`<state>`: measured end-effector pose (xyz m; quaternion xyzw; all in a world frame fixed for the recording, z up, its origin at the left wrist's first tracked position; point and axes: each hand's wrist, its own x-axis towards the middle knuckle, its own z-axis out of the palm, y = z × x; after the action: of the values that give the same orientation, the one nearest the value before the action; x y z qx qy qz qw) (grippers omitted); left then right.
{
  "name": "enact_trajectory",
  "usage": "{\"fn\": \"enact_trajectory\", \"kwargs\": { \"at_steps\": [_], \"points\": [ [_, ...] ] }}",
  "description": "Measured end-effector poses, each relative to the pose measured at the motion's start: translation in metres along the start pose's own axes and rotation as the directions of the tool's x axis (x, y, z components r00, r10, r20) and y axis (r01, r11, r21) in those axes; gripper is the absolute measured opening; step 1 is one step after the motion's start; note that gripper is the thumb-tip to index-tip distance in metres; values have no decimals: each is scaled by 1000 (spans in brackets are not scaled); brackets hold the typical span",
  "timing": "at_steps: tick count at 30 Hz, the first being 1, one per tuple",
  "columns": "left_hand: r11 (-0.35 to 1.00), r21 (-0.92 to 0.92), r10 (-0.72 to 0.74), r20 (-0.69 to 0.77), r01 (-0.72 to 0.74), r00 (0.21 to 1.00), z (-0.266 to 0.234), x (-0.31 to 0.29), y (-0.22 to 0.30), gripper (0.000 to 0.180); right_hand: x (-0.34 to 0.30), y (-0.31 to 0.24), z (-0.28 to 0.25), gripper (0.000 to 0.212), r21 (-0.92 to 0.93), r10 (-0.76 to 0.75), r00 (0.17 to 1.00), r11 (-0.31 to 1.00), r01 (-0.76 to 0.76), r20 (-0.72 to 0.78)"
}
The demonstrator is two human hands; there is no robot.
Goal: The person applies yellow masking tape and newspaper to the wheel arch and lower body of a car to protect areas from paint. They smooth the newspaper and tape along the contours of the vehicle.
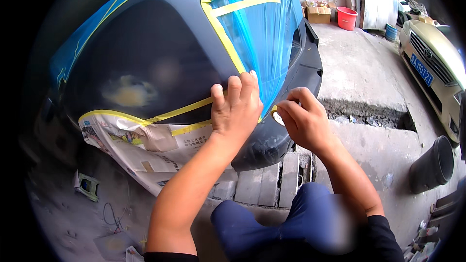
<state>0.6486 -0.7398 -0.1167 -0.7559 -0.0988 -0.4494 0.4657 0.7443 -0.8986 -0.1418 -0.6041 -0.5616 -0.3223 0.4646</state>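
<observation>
While hands tape, newspaper (141, 148) below, red bucket (346, 18) behind

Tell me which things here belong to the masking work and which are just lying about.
In use: left hand, right hand, tape roll, yellow tape, blue film, newspaper, car panel.
Lying about: red bucket, cardboard box, black bin.

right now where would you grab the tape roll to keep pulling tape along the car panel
Grip the tape roll by its rim, coming from the right as the right hand does; its strip runs left under the left hand, which presses flat on the car panel.
</observation>
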Motion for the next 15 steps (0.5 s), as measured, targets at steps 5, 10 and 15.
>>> {"fn": "enact_trajectory", "kwargs": {
  "at_steps": [5, 10, 15],
  "points": [
    [894, -426, 126, -53, -137, 991, -22, -29, -15, 45, -22, -9, 7, 8, 70, 118, 993, 990, -120, 32],
    [865, -502, 159, 229, -24, 960, -28, -71, -53, 67, -5, -24, 14, 9, -10, -32, 985, 999, 34, 172],
    [870, -492, 117, 278, 37, 954, -25, -100, -77, 73, 20, -36, 49, 11, 73, -46, 979, 997, 32, 200]
  ]
}}
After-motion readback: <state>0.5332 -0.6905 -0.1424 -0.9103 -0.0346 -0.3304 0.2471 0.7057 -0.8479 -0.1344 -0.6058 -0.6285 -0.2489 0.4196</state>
